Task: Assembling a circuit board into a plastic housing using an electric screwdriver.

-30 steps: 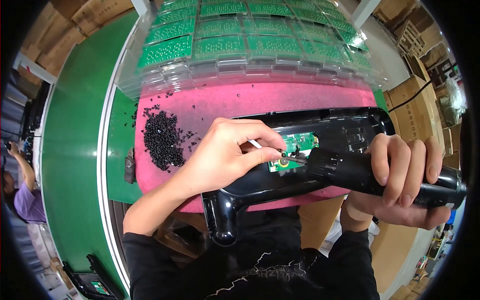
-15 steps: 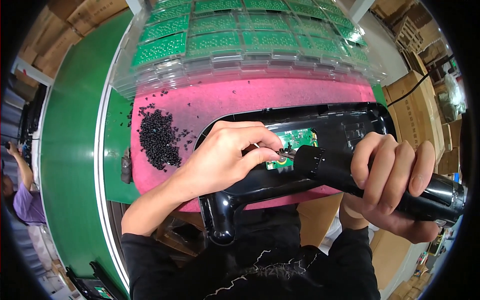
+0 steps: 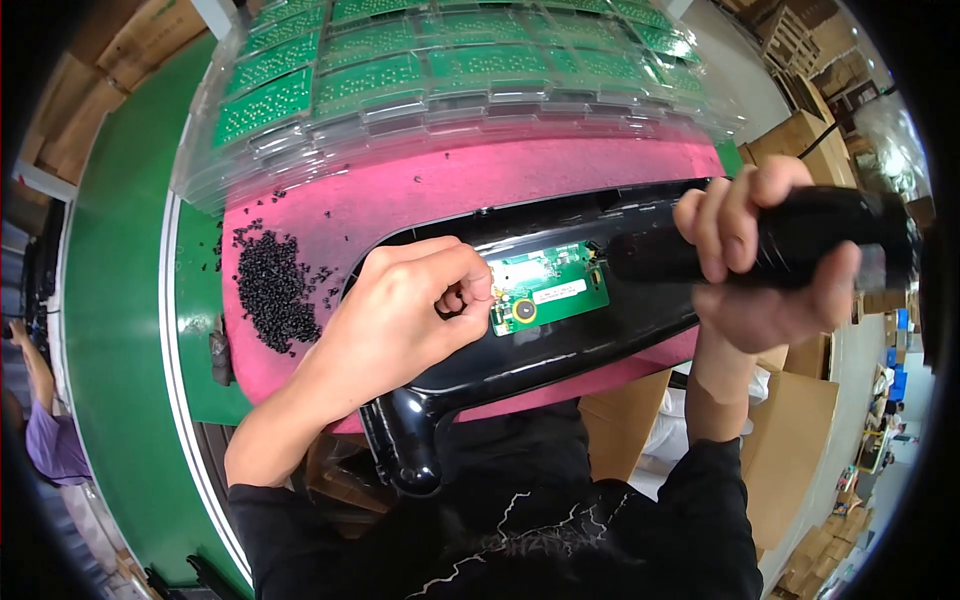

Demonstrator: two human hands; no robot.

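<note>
My right hand [image 3: 760, 250] is wrapped round a black electric screwdriver [image 3: 660, 258], blurred by motion. The driver's front end is at the upper right corner of a green circuit board [image 3: 575, 295]. That board lies inside a long, glossy black plastic housing [image 3: 450, 370] with a stubby arm at its near left. My left hand [image 3: 410, 310] rests over the housing at the board's left edge, fingers curled and thumb pressed to the forefinger. Whatever is between those fingers is hidden. A pile of small black screws [image 3: 275, 290] lies left of the left hand.
The housing sits on a pink mat [image 3: 330, 210]. Stacked clear trays of green circuit boards [image 3: 380, 85] stand behind it. Cardboard boxes [image 3: 790, 430] are at the right. Beyond the green surface [image 3: 125, 300] at far left, a person in a purple top [image 3: 55, 445] is partly visible.
The driver has moved from the screws at my left fingertips to the board's upper right corner. My left fingers have drawn back and curled, uncovering more of the board. The whole view has shifted.
</note>
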